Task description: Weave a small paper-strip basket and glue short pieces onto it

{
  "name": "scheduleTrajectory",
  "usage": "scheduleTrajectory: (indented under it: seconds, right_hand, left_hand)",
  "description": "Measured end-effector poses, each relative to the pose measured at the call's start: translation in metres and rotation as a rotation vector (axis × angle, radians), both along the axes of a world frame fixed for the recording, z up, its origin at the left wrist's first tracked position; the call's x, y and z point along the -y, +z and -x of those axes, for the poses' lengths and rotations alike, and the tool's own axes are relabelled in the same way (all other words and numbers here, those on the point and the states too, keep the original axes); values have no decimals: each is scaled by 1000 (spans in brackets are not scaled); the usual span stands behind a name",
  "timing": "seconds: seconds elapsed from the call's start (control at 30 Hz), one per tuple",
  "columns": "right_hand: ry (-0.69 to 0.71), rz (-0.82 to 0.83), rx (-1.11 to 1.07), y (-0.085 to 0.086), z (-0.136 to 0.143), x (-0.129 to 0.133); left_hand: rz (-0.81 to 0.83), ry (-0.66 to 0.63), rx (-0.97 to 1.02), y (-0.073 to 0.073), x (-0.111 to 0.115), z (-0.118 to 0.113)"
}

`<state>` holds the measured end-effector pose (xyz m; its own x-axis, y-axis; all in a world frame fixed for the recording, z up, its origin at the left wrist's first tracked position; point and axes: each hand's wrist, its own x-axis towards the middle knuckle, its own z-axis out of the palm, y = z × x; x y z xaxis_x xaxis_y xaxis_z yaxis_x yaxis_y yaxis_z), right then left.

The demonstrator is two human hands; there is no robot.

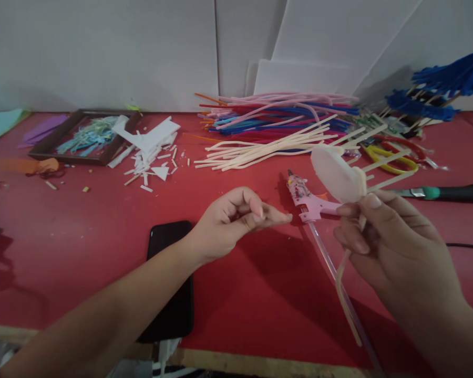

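Observation:
My right hand [402, 252] pinches a white rounded flat piece [335, 173] between thumb and fingers. A cream pipe cleaner [349, 310] hangs down from the same grip, and cream strips poke out behind the piece. My left hand [236, 223] hovers over the red table, index finger curled near the thumb and other fingers stretched out. Nothing shows in it. Between the hands lies a pink glue gun [311, 205] with a long clear glue stick [323, 249] in its back. A black phone [167, 294] lies partly under my left forearm.
Cream pipe cleaners [260, 149] and a coloured bundle [276, 113] lie at the back. White scraps [150, 147] are beside a brown frame [41, 149]. On the right are yellow-handled scissors [394, 165], a black-and-green handled tool [457, 193] and blue fuzzy pieces [453, 79].

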<state>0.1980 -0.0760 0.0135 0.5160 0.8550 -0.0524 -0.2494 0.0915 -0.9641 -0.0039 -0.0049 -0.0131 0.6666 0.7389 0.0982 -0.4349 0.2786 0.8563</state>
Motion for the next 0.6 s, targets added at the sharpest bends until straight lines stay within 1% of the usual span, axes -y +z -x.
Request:
scheduleTrajectory:
  seconds: [0.07, 0.17, 0.23, 0.37, 0.43, 0.53, 0.6]
  right_hand:
    - [7, 0, 5, -1, 0, 0]
    - [19, 1, 10, -3, -1, -1]
    - [24, 3, 9, -4, -1, -1]
    - [19, 12, -3, -2, 0, 0]
    - [13, 22, -7, -1, 1, 0]
    - [13, 38, -12, 1, 4, 1]
    - [15, 41, -16, 1, 5, 0]
  left_hand:
    - [-2, 8, -60, -3, 0, 1]
    - [-47, 26, -192, -5, -1, 4]
    - [-67, 77, -256, -5, -3, 4]
    - [-8, 161, -341, -2, -6, 4]
    - [-13, 192, -376, -1, -7, 4]
    - [-96, 279, -391, -2, -9, 4]
    - [-192, 318, -381, -4, -9, 4]
